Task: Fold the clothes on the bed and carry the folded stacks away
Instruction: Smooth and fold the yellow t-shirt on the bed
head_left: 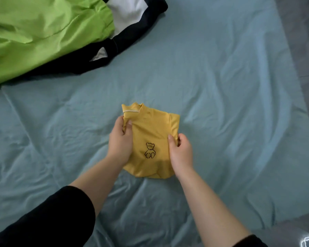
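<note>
The left grip (120, 139) is clasped on the left edge of a folded yellow shirt (150, 129), thumb lying on top of the cloth and the fingers curled round the edge beneath it. The right grip (181, 150) pinches the opposite edge the same way, thumb on top and fingers wrapped round the side. The shirt sits between the two grips as a small, narrow packet. Its collar (132, 111) points away from the person, past the left grip, and a little outline drawing of a bear (150, 150) lies in the gap between both grips. The near, rounded end of the packet reaches back to the wrists.

Under the grips and all around them spreads the bed (221, 86), covered by a wrinkled blue-grey sheet. Whether the shirt rests on the sheet or is lifted just off it cannot be told. Bare forearms run back from both grips into black sleeves (52, 220) at the near edge of the view.

Well beyond the left grip, far off to its outer side, lies a loose bright green garment (43, 32). A black and white garment (132, 20) lies touching its edge and partly under it. Far out past the right grip, beyond the edge of the bed, is grey floor (307, 50).
</note>
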`<control>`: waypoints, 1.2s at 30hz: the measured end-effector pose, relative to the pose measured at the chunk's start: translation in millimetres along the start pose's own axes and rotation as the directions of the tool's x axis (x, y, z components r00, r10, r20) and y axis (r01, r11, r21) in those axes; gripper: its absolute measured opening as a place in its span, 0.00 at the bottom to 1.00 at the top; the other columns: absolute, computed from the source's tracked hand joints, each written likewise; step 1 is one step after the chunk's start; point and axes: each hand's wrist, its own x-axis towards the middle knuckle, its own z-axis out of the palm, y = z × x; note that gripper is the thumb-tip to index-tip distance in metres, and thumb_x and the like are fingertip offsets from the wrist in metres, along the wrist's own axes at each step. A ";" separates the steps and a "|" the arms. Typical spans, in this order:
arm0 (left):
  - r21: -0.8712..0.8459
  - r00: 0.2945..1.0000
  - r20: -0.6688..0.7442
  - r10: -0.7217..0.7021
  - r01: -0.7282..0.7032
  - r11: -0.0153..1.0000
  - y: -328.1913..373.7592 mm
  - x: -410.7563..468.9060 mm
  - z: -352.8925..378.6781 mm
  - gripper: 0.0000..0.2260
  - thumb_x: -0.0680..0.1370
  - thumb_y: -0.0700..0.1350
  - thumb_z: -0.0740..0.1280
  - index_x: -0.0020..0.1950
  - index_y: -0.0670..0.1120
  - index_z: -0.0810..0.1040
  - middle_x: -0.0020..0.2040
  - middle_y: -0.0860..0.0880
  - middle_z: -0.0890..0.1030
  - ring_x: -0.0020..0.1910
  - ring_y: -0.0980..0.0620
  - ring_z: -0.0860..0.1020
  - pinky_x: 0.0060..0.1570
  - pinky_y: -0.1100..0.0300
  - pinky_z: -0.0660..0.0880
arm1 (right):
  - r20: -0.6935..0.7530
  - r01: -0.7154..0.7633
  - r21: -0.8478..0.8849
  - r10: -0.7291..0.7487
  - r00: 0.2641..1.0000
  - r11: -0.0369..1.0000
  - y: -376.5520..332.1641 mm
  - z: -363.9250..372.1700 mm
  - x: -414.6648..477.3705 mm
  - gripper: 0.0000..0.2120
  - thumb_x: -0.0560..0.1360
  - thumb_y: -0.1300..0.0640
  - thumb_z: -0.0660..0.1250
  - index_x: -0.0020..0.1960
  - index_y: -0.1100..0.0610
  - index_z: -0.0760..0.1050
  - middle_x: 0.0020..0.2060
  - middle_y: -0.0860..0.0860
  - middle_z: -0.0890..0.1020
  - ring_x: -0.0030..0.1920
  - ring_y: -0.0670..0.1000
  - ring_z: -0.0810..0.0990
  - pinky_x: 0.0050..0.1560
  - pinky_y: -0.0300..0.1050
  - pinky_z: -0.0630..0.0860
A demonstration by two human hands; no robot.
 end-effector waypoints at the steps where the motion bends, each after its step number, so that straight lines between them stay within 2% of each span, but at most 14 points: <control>1: -0.004 1.000 0.021 0.015 -0.015 1.000 6.9 -2.9 4.2 0.06 0.83 0.50 0.57 0.54 0.54 0.73 0.44 0.61 0.77 0.42 0.68 0.74 0.39 0.78 0.66 | -0.022 0.012 -0.015 -0.012 1.000 1.000 -1.4 -10.6 -0.2 0.10 0.78 0.52 0.64 0.40 0.55 0.70 0.33 0.47 0.76 0.34 0.46 0.72 0.31 0.31 0.66; 3: -0.008 0.997 0.060 0.052 -0.051 0.999 22.2 -4.2 13.2 0.07 0.83 0.50 0.57 0.57 0.55 0.73 0.46 0.62 0.77 0.45 0.70 0.73 0.43 0.75 0.66 | -0.038 0.045 -0.015 -0.046 0.998 0.999 -8.0 -32.7 5.4 0.09 0.78 0.52 0.64 0.43 0.57 0.72 0.36 0.51 0.78 0.37 0.49 0.75 0.34 0.32 0.67; 8: -0.059 0.984 0.118 0.133 -0.127 0.990 65.8 25.6 34.2 0.06 0.83 0.52 0.56 0.52 0.59 0.73 0.41 0.65 0.77 0.42 0.70 0.75 0.45 0.65 0.69 | -0.076 0.210 -0.055 -0.214 0.974 0.976 -47.7 -71.9 60.6 0.08 0.77 0.51 0.65 0.44 0.55 0.73 0.38 0.54 0.80 0.39 0.52 0.76 0.36 0.35 0.68; 10: -0.046 0.983 0.136 0.122 -0.117 0.992 75.7 47.9 42.3 0.09 0.83 0.53 0.56 0.60 0.58 0.71 0.46 0.64 0.77 0.51 0.61 0.77 0.50 0.60 0.72 | -0.052 0.206 -0.065 -0.209 0.976 0.976 -60.1 -75.0 92.7 0.08 0.77 0.50 0.66 0.50 0.55 0.74 0.43 0.53 0.80 0.42 0.52 0.77 0.40 0.41 0.70; 12: -0.028 0.982 0.188 -0.006 0.012 1.000 74.8 66.7 49.0 0.19 0.82 0.55 0.55 0.74 0.58 0.60 0.60 0.53 0.78 0.60 0.48 0.76 0.61 0.53 0.72 | 0.023 0.094 -0.036 -0.094 0.995 0.995 -60.8 -72.8 116.6 0.18 0.77 0.48 0.66 0.62 0.55 0.71 0.55 0.54 0.79 0.51 0.53 0.78 0.50 0.43 0.71; 14: 0.051 0.970 0.208 -0.128 0.120 0.991 61.6 73.4 52.5 0.27 0.82 0.58 0.55 0.78 0.58 0.48 0.69 0.46 0.72 0.66 0.43 0.73 0.63 0.56 0.68 | 0.060 -0.016 -0.075 0.020 0.998 0.997 -51.6 -69.8 124.3 0.26 0.77 0.45 0.65 0.71 0.52 0.64 0.67 0.53 0.73 0.63 0.54 0.74 0.60 0.43 0.68; 16: 0.077 0.973 0.217 -0.072 0.057 0.995 47.8 64.5 55.4 0.28 0.82 0.55 0.56 0.78 0.59 0.45 0.67 0.48 0.73 0.61 0.49 0.75 0.52 0.67 0.69 | 0.033 -0.012 -0.142 0.017 0.999 0.990 -37.8 -66.2 117.7 0.30 0.77 0.45 0.64 0.75 0.49 0.59 0.70 0.53 0.70 0.67 0.54 0.71 0.65 0.45 0.66; 17: 0.087 0.971 0.239 0.003 -0.024 0.996 42.0 57.0 58.0 0.28 0.82 0.53 0.57 0.78 0.60 0.46 0.65 0.50 0.72 0.58 0.53 0.75 0.48 0.71 0.69 | 0.029 0.030 -0.162 -0.026 0.999 0.986 -31.0 -63.3 110.8 0.30 0.77 0.48 0.65 0.76 0.48 0.58 0.68 0.53 0.70 0.65 0.53 0.71 0.64 0.43 0.65; 19: 0.188 0.940 0.322 0.118 -0.185 0.965 30.0 43.4 62.5 0.26 0.82 0.46 0.58 0.76 0.62 0.53 0.66 0.52 0.67 0.57 0.55 0.71 0.52 0.67 0.68 | 0.049 0.132 -0.210 -0.124 0.991 0.969 -18.6 -56.5 94.2 0.29 0.77 0.57 0.64 0.76 0.46 0.59 0.60 0.53 0.70 0.59 0.52 0.73 0.58 0.38 0.64; 22: 0.346 0.920 0.383 0.083 -0.227 0.910 17.7 32.4 63.0 0.21 0.80 0.39 0.57 0.70 0.57 0.68 0.65 0.49 0.65 0.52 0.52 0.73 0.49 0.62 0.69 | 0.057 0.211 -0.275 -0.204 0.977 0.938 -5.6 -52.2 77.3 0.24 0.77 0.66 0.60 0.71 0.49 0.68 0.54 0.51 0.67 0.57 0.54 0.74 0.55 0.34 0.63; 25: 0.425 0.918 0.382 0.103 -0.274 0.863 17.4 29.0 51.5 0.22 0.79 0.41 0.61 0.71 0.56 0.68 0.67 0.49 0.65 0.57 0.50 0.72 0.54 0.60 0.70 | -0.006 0.197 -0.546 -0.239 0.971 0.814 -12.0 -50.4 70.0 0.24 0.76 0.64 0.60 0.70 0.49 0.69 0.63 0.54 0.68 0.61 0.57 0.71 0.63 0.47 0.66; 28: 0.583 0.949 0.295 0.112 -0.272 0.766 10.0 32.2 12.4 0.27 0.76 0.50 0.67 0.74 0.57 0.64 0.69 0.48 0.64 0.66 0.44 0.67 0.64 0.52 0.67 | 0.029 0.290 -0.756 -0.413 0.910 0.587 -32.1 -27.0 55.4 0.27 0.72 0.61 0.65 0.70 0.49 0.68 0.72 0.55 0.63 0.71 0.59 0.62 0.70 0.57 0.57; 33: 0.729 0.998 0.062 -0.014 -0.036 0.684 -20.7 60.8 -98.6 0.35 0.73 0.57 0.70 0.76 0.59 0.57 0.75 0.48 0.57 0.74 0.43 0.56 0.70 0.46 0.59 | 0.378 0.581 -0.690 -0.469 0.798 0.432 -71.3 63.3 26.4 0.26 0.73 0.58 0.62 0.71 0.49 0.67 0.74 0.53 0.62 0.74 0.55 0.58 0.73 0.56 0.52; 36: 0.673 0.973 -0.152 -0.173 0.230 0.703 -42.0 93.1 -164.8 0.43 0.70 0.64 0.70 0.78 0.58 0.51 0.79 0.46 0.48 0.77 0.42 0.47 0.72 0.40 0.52 | 0.501 0.659 -0.655 -0.441 0.745 0.369 -92.3 112.8 20.9 0.25 0.75 0.57 0.59 0.72 0.48 0.65 0.76 0.52 0.59 0.75 0.53 0.55 0.73 0.51 0.50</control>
